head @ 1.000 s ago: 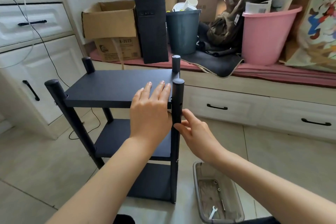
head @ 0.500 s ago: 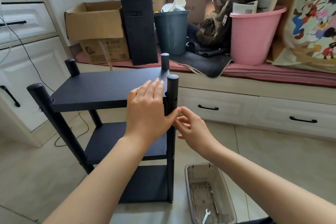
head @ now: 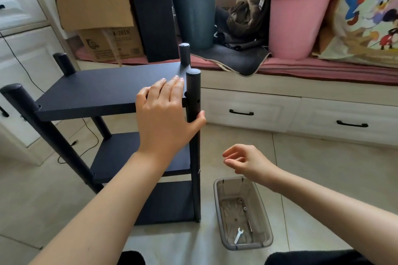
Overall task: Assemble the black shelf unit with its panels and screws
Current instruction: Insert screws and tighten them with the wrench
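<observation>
The black shelf unit (head: 103, 90) stands upright on the tiled floor, three panels between four round posts. My left hand (head: 163, 118) rests flat on the top panel's front right corner, its thumb lying against the front right post (head: 193, 92). Two small holes show in that post beside the panel edge. My right hand (head: 249, 162) hovers with loosely curled fingers, apart from the post, above a clear plastic tray (head: 217, 200). I see nothing held in it. In the tray lie a small white wrench (head: 238, 235) and a few small screws (head: 240, 200).
A bench with white drawers (head: 247, 109) runs behind the shelf, carrying a pink bucket (head: 297, 21), a dark bin (head: 195, 17), a black computer tower (head: 153, 11) and cardboard boxes (head: 94, 6). A white cabinet stands at left, and a cable (head: 86, 146) trails on the floor.
My right hand has left the front right post and dropped down and right, over the tray. My left hand stays on the top panel. The view has tilted downward.
</observation>
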Motion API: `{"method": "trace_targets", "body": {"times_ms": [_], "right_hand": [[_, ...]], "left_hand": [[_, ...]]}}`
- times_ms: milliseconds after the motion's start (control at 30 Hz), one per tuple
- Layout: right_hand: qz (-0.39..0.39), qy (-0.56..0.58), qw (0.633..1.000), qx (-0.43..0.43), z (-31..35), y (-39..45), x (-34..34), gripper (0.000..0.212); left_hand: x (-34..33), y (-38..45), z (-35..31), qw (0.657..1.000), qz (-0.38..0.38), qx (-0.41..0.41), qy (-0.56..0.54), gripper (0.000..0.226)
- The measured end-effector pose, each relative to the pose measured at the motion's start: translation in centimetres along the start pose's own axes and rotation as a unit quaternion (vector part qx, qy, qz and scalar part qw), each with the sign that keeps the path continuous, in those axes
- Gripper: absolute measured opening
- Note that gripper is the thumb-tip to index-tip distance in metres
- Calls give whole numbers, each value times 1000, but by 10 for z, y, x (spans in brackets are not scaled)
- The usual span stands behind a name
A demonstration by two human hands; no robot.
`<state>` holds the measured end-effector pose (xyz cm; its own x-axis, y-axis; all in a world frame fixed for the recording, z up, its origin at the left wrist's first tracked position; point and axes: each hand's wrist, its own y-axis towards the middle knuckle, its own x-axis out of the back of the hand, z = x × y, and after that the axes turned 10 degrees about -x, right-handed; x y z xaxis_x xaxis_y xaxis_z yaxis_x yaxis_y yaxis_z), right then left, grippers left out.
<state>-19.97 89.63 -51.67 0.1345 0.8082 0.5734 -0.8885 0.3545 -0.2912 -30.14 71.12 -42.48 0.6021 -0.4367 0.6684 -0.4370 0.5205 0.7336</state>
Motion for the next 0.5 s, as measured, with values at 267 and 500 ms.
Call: {"method": "trace_targets", "body": {"times_ms": [267, 500], "right_hand": [[281, -274, 886, -247, -48, 42, -20, 35], [204, -248, 885, -338, -122, 64, -80, 23]], "left_hand": [[-9, -3, 0, 998, -63, -5, -3, 62], [-13, -3, 0, 996, -83, -8, -2, 58]]}}
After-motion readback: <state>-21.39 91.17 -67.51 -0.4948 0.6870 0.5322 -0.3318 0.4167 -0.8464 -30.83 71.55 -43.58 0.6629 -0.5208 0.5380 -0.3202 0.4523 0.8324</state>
